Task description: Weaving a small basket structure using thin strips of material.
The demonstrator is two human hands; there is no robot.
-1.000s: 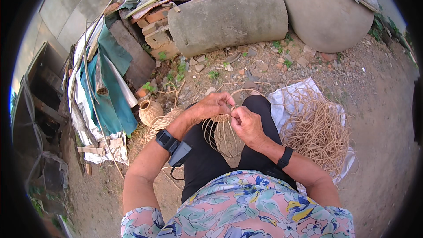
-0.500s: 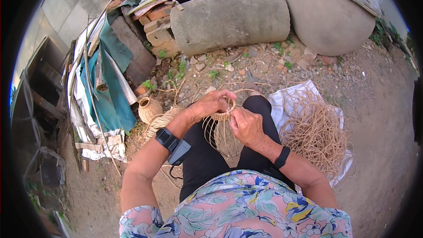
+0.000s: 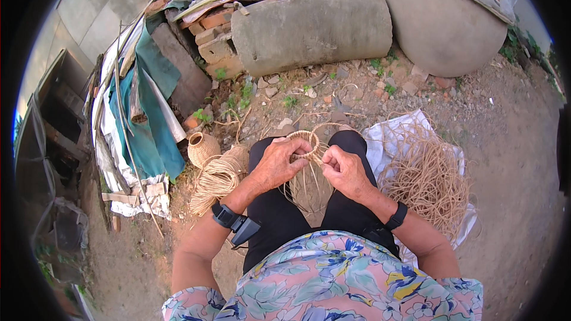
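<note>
A small round piece of tan cord weaving (image 3: 308, 137) with an open ring at its top is held above my knees. My left hand (image 3: 277, 163) is closed on its near left side, with fingertips at the ring. On its right side my right hand (image 3: 347, 172) pinches a tan cord, its fingers mostly folded. Loose strands (image 3: 306, 181) hang from the weaving between my thighs, and one arcs over toward my right knee. Left of my left knee lie a coil of the same cord (image 3: 215, 183) and a woven vase-shaped basket (image 3: 203, 149).
A loose heap of tan cord (image 3: 425, 178) lies on a white sack (image 3: 380, 135) to the right. Farther off stand a concrete cylinder (image 3: 312, 31) and a large rounded clay-coloured vessel (image 3: 446, 24). Teal cloth (image 3: 148, 119), sticks and boards lean at the left.
The ring has tilted, so more of its opening shows. My left hand has moved down and left around it, and my right hand has shifted slightly right with the cord.
</note>
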